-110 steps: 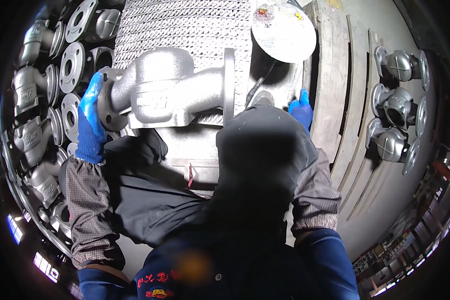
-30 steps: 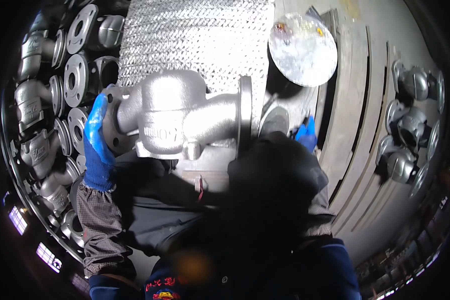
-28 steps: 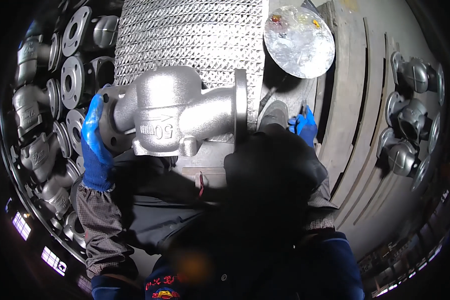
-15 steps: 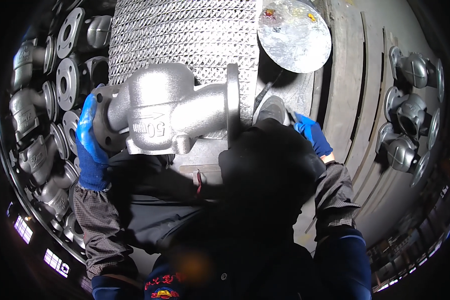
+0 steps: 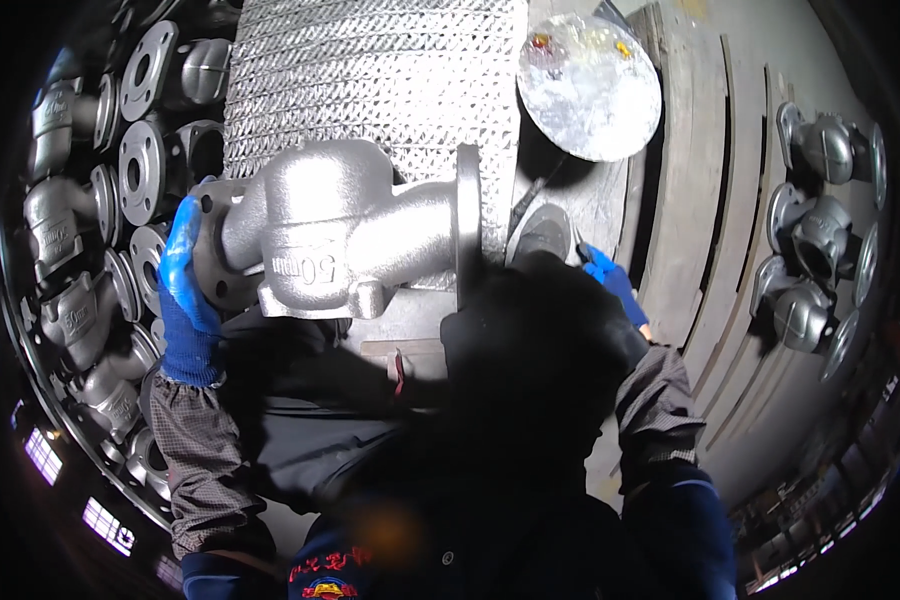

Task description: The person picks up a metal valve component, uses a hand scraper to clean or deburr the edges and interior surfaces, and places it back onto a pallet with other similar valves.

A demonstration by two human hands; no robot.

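A large silver cast valve body [image 5: 315, 225] with a flange at each end lies lengthwise before me, over the front of a ribbed, woven-looking silver surface. My left hand [image 5: 185, 265], in a blue glove, is closed around its left flange. To the right of the right flange stands a small grey round container [image 5: 545, 232], with a dark stick-like thing [image 5: 532, 192] behind it. My right hand [image 5: 612, 280], also blue-gloved, is by the container's right side with fingers closed together around something thin and dark. My dark headwear hides part of that area.
Several similar silver valve bodies [image 5: 60, 215] crowd together along the left. More valve bodies [image 5: 825, 235] sit at the right, beyond wooden slats [image 5: 692, 150]. A round silvery disc [image 5: 590, 90] with red and yellow smears is at the far right of the ribbed surface [image 5: 370, 75].
The valve body appears slightly lower and turned a little, so its raised arrow shows less. My right hand has drawn slightly down and back beside the container. My left hand keeps its hold.
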